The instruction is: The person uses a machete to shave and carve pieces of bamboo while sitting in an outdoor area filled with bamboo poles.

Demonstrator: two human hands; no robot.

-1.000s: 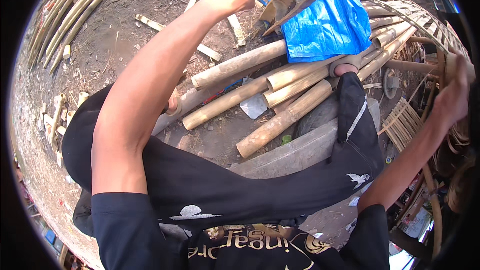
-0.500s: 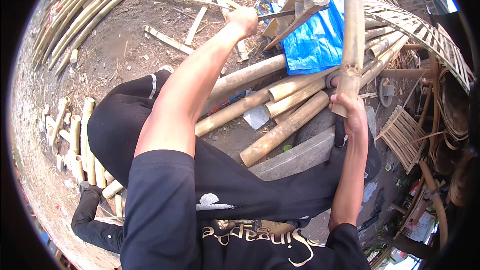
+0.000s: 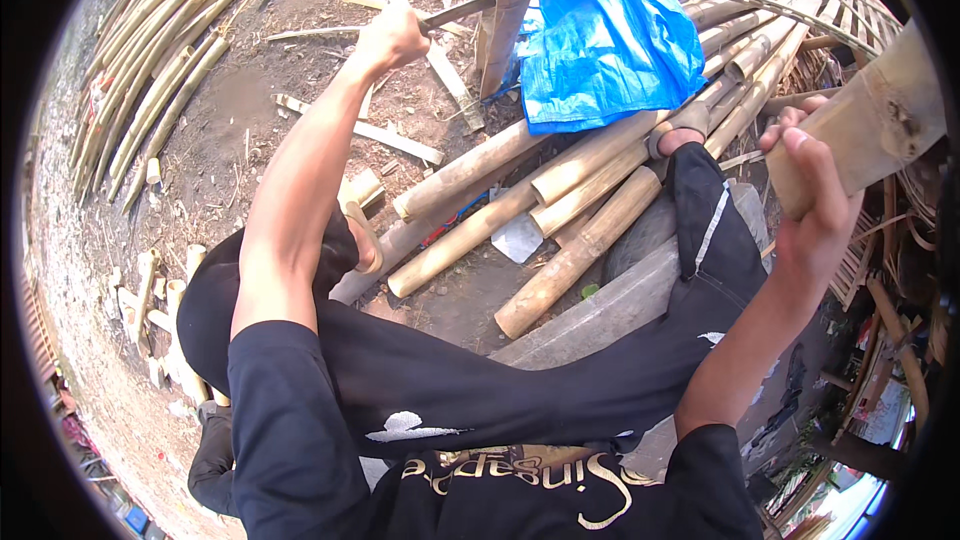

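Left hand (image 3: 395,37) is closed on the handle of a knife (image 3: 463,11), its blade partly hidden by the post (image 3: 508,25) at the tarp's (image 3: 615,50) left edge; contact cannot be confirmed. Bamboo (image 3: 880,110) is clamped near its lower end by the right hand (image 3: 825,190), beyond the tarp's right edge, well apart from the knife, its long axis slanted up and rightward.

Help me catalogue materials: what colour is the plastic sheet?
Bright blue; the plastic sheet shows best in the head view.
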